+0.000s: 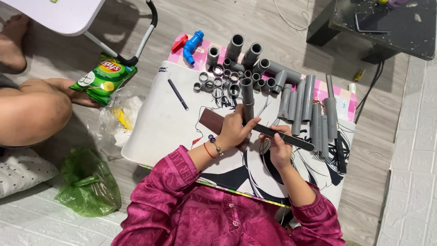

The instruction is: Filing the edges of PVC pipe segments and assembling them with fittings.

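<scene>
My left hand [233,130] grips a grey plastic pipe with an elbow fitting [247,95], held upright over a white board with a black line drawing [157,127]. My right hand [278,148] holds a long dark flat file [284,136], laid across against the lower part of the pipe. A brown sheet of sandpaper [210,121] lies on the board just left of my left hand. A red string and a bead bracelet circle my left wrist. My sleeves are magenta.
Grey pipe fittings and rings [232,73], a blue tap [192,45] and a row of straight grey pipes [309,107] crowd the board's far side. A black pen [178,94] lies left. Another person's arm [36,111], a green snack bag [102,77], a green plastic bag [88,184] sit left.
</scene>
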